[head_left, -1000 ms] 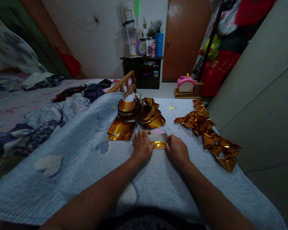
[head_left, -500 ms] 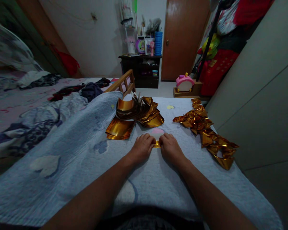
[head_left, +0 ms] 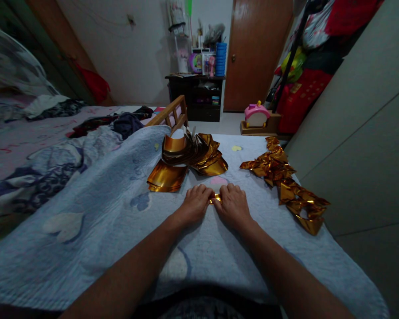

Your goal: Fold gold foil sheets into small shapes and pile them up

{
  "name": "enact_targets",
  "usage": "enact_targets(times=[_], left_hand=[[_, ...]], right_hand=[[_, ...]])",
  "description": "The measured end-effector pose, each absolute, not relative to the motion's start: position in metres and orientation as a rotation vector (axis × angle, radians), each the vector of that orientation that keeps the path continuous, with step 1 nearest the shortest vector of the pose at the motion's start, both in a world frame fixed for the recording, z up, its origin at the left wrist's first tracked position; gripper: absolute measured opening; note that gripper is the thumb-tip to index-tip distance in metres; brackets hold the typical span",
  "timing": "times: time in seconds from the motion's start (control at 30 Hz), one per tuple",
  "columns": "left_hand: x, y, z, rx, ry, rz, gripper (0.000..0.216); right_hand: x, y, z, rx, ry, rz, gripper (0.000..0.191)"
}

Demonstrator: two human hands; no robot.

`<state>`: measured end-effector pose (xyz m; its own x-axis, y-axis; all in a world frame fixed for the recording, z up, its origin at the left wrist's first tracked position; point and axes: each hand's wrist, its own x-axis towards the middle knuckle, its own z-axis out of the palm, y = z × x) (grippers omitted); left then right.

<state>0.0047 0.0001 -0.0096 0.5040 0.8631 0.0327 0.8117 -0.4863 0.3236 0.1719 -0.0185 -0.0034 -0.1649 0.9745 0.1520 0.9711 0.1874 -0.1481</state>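
A narrow folded piece of gold foil paper [head_left: 217, 198] lies low over the blue quilt, pinched at both ends. My left hand [head_left: 197, 203] has its fingers closed on the left end, and my right hand [head_left: 233, 204] is closed on the right end. Most of the piece is hidden behind the fingers. Just beyond my hands rests a fanned stack of gold foil sheets [head_left: 168, 176], some of them curled upright. To the right, a row of folded gold foil pieces [head_left: 287, 188] is heaped along the quilt's edge.
A light blue quilt [head_left: 113, 248] with heart patterns covers the surface under my arms. Rumpled clothes and bedding [head_left: 63, 164] lie at the left. A wooden rail [head_left: 169, 110], a dark cabinet [head_left: 194, 99] and a pink toy [head_left: 256, 116] stand beyond. A pale panel [head_left: 362, 146] borders the right.
My right hand has shifted slightly left, closer to my left hand, and its thumb reaches further over the gold paper. Less of the strip shows, and it looks slightly tilted.
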Motion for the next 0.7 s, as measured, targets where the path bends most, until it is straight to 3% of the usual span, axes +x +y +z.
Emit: enact_targets(times=[0.53,0.7], left_hand=[[-0.001,0.001,-0.005,2.413,1.349,0.286,0.027],[-0.002,0.003,-0.008,2.413,1.329,0.357,0.03]], right_hand=[[0.235,-0.019,-0.006,-1.979,-2.159,0.139,0.032],[0.241,-0.015,-0.011,-1.756,-2.113,0.165,0.014]])
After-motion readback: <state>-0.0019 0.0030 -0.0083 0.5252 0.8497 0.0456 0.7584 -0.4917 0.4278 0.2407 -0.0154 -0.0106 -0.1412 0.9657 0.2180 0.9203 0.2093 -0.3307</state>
